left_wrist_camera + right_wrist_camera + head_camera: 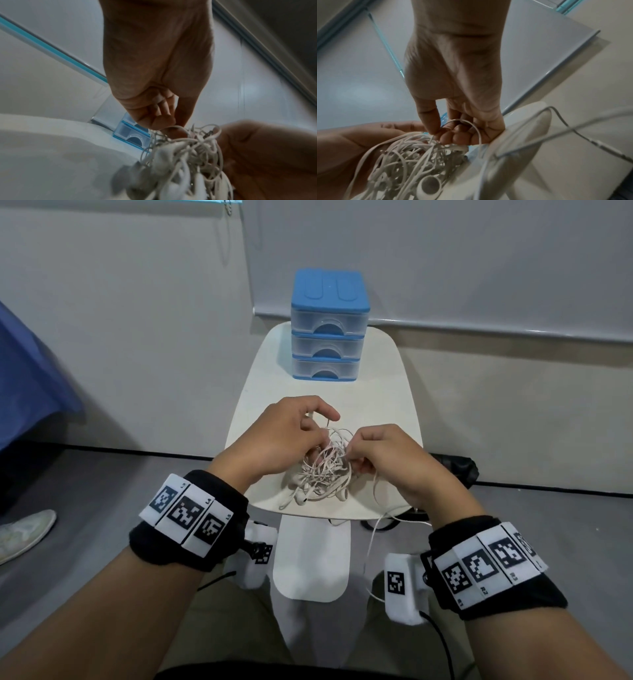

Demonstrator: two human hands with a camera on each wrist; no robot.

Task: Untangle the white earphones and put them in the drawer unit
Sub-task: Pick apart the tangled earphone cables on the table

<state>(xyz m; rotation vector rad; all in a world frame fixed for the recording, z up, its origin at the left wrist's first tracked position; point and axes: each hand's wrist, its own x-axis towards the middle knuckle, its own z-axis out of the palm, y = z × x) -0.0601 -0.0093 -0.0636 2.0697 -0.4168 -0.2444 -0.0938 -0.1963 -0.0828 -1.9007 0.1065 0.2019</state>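
so this is the untangling step, nowhere near the drawer part yet. closest to the person, one loose strand from the bundle hangs off the near edge of the table, just below the right hand. between the two hands sits the white earphones, one dense knot of cable with a few earbuds poking out on the near side, resting on the table. the left hand has its fingers curled into the top left of the knot, pinching a loop. the right hand is curled too, thumb and fingertips nipping a strand at the knot's right side. next move, i'd guess, is teasing one loop out gently while the other hand steadies the clump, since yanking probably just tightens it. well beyond the hands, at the far end of the table, the drawer unit stands with all three drawers closed, so one needs opening later.
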